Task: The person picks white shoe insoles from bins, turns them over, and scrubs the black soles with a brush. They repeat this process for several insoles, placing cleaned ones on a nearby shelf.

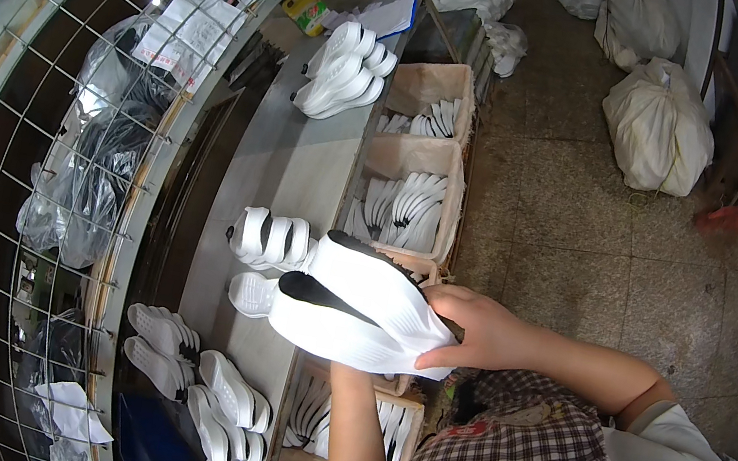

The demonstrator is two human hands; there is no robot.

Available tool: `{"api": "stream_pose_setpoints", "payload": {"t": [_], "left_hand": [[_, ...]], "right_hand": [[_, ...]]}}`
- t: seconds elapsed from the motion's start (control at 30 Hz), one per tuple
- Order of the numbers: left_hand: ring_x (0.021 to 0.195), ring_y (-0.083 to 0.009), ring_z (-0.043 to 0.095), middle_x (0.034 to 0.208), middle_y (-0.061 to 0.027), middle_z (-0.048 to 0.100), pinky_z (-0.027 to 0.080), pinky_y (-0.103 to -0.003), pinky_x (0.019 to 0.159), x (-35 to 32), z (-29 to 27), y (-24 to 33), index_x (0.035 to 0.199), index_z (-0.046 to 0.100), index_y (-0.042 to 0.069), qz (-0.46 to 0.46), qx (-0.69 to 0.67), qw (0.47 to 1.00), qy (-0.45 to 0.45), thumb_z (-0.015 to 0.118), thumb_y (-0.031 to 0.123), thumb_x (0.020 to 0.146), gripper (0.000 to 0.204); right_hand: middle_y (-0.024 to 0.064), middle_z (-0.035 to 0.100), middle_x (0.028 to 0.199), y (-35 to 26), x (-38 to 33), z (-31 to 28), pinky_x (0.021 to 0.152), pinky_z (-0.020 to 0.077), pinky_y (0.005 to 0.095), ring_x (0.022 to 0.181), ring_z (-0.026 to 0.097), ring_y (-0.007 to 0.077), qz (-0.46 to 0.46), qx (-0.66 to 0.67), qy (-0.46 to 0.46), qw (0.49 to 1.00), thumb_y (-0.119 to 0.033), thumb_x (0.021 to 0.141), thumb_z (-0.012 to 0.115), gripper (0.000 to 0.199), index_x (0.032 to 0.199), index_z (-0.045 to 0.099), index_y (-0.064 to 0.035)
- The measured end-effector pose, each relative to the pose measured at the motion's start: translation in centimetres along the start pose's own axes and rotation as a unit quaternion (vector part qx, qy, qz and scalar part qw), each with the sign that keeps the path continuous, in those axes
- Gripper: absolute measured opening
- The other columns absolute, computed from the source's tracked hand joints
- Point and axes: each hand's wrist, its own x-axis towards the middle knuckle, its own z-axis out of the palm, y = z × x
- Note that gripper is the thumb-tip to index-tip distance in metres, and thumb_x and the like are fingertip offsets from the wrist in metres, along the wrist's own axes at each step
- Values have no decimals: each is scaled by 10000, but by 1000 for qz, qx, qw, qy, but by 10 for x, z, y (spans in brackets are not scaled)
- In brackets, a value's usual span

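I hold two white slip-on shoes [355, 312] with dark insides, stacked one on the other above the bench edge. My right hand [474, 333] grips their right ends, thumb on top. My left forearm [349, 425] rises from below and passes under the lower shoe; the left hand itself is hidden behind the shoes. Just left of the held pair, another white shoe [251, 294] lies on the grey bench [287, 162], with a further white pair [269, 238] behind it.
Cardboard boxes [454, 196] of white soles line the bench's right side. More white shoes [348, 69] sit at the far end, others [195, 378] on a lower level. A wire rack [42, 124] with plastic bags stands left. White sacks [659, 124] lie on the tiled floor.
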Motion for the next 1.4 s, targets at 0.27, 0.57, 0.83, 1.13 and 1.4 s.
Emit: {"api": "stream_pose_setpoints", "payload": {"t": [0.27, 0.57, 0.83, 1.13, 1.4], "left_hand": [[976, -224, 585, 1111, -131, 584, 497, -338, 855, -3, 65, 27, 1211, 493, -9, -73, -245, 966, 43, 560, 212, 903, 384], [796, -216, 649, 929, -130, 610, 576, -327, 627, 4, 93, 49, 1119, 487, 8, -104, -125, 970, 179, 473, 209, 956, 259], [745, -218, 647, 899, -126, 621, 567, -322, 633, -2, 93, 45, 1097, 500, -10, -57, -98, 978, 177, 474, 207, 942, 268], [766, -238, 648, 910, -150, 630, 564, -331, 641, -1, 103, 50, 1138, 514, -17, -19, -129, 975, 182, 502, 214, 919, 318], [869, -259, 641, 1015, -138, 614, 570, -350, 704, 3, 84, 35, 1223, 476, -10, -37, -143, 963, 225, 473, 203, 938, 356]], "right_hand": [[168, 397, 1400, 23, 15, -10, 1065, 315, 413, 1308, 370, 295, -143, -61, 36, 987, 66, 763, 530, 562, 1304, 463, -72], [101, 490, 1267, 33, 10, -3, 1020, 328, 318, 1184, 445, 182, 91, 350, -3, 932, -170, 921, 441, 400, 1279, 475, 7], [100, 469, 1282, 28, 10, 8, 984, 365, 308, 1172, 449, 171, 71, 344, -9, 936, -202, 913, 474, 463, 1336, 420, -19], [117, 345, 1396, 23, 1, 11, 1049, 302, 399, 1291, 346, 230, 37, 342, -34, 938, -222, 831, 665, 670, 1383, 322, -59], [136, 362, 1383, 38, -6, 24, 1015, 355, 371, 1240, 394, 219, -36, 272, 1, 962, -124, 805, 685, 616, 1322, 358, -54]]}}
